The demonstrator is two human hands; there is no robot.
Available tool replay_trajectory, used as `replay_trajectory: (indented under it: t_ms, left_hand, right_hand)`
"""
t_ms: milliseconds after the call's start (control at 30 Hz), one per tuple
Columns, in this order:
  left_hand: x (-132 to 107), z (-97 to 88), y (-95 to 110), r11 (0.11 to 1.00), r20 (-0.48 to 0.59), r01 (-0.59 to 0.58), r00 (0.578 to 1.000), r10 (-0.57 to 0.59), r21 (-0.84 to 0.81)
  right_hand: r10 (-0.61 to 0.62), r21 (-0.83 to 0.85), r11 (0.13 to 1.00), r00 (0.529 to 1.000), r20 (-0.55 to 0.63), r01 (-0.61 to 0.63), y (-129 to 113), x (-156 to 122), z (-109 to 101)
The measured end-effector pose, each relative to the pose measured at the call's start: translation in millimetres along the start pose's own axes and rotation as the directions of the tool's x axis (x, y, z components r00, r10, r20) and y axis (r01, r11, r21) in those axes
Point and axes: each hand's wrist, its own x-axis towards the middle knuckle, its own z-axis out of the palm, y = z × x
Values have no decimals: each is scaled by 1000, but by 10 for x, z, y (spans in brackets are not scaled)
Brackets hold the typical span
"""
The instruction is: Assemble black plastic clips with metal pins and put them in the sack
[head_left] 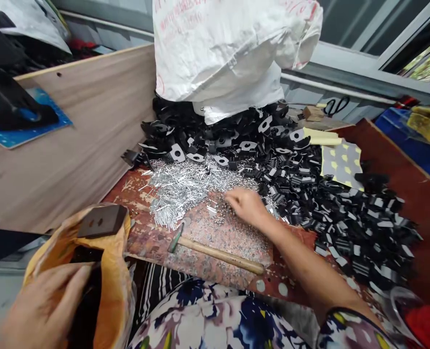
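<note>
My right hand (246, 205) reaches across the worn red work table (142, 194) and rests, fingers curled, on the edge of a pile of small silver metal pins (185, 186). What its fingertips pinch is hidden. My left hand (45, 308), blurred at the lower left, sits at the mouth of an orange-yellow bag (116, 286), fingers apart and touching dark items inside. A wooden-handled hammer (218, 252) lies on the table between the hands.
A large heap of black plastic clips (309, 189) covers the back and right of the table. A white woven sack (232, 48) stands behind it. A wooden board (72, 131) walls the left side. Scissors (336, 105) lie at the far back.
</note>
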Motion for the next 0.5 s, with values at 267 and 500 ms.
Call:
replay_trajectory:
  t_ms: [267,500]
  left_hand:
    - [85,659,897,929,177,-325,918,355,-178]
    - [157,1057,1254,845,58,-528,844,533,-87]
  right_hand:
    - [205,-172,954,952,-226,-246,456,1205,-168]
    - [-508,-262,848,847,-157,460,-347,155,88]
